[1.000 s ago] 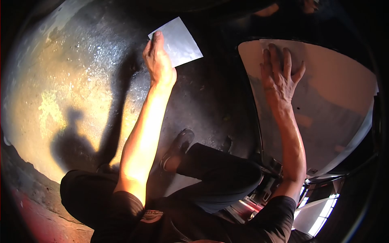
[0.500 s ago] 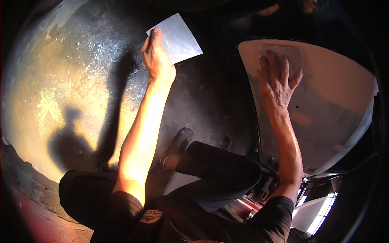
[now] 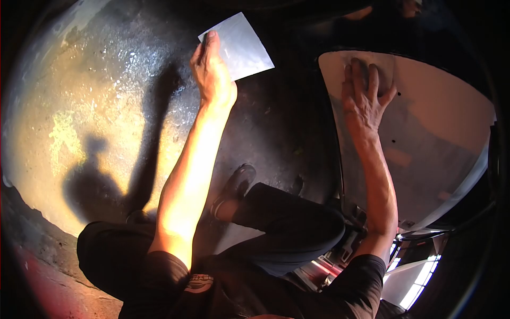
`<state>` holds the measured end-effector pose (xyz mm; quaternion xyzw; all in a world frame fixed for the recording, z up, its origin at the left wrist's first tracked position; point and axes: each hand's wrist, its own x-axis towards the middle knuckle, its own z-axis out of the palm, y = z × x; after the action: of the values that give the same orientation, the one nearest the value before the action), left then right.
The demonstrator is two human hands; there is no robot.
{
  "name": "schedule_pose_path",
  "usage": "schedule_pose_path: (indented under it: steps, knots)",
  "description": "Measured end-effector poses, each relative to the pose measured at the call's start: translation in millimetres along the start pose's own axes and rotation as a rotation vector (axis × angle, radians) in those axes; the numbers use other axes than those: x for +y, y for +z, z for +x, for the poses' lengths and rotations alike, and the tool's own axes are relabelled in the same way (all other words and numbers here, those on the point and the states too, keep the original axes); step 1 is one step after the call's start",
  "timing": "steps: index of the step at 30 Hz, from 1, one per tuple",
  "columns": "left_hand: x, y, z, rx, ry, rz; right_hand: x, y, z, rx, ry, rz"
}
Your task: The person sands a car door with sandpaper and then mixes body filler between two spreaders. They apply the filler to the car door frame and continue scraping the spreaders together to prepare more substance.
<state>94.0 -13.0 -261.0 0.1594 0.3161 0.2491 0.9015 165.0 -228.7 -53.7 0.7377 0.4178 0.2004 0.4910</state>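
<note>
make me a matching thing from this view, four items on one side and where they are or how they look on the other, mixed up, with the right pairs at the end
Column 1
1. Left hand
2. Right hand
3. Person's shadow
4. Shirt

Column 2
A. Cast on the brightly lit floor
B. Dark, with a small print
C. Gripping a pale, flat sheet
D. Over the curved panel, fingers spread

Pairs: 1-C, 2-D, 3-A, 4-B
</note>
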Motion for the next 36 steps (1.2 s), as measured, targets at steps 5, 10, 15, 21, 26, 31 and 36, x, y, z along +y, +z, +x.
schedule_pose_path:
  steps: [5,10,15,21,26,31,36]
  knots:
    - [5,7,2,0.021,0.031,-0.031,-4,-2,-11,0.012,0.018,0.025]
    - [5,4,2,0.023,0.030,0.000,-6,-12,-10,0.051,0.024,0.114]
    - [4,7,-3,0.015,0.030,0.013,-10,-3,6,0.038,-0.011,0.082]
    - [2,3,-4,-0.017,0.035,-0.016,-9,4,4,0.023,-0.002,0.086]
    - [3,4,-2,0.006,0.031,-0.014,-6,4,-4,0.008,0.000,0.050]
    - [3,4,-2,0.002,0.032,0.002,2,10,-32,-0.014,0.006,0.043]
    - [4,2,-3,0.003,0.052,0.011,-7,-6,-50,-0.073,0.049,0.058]
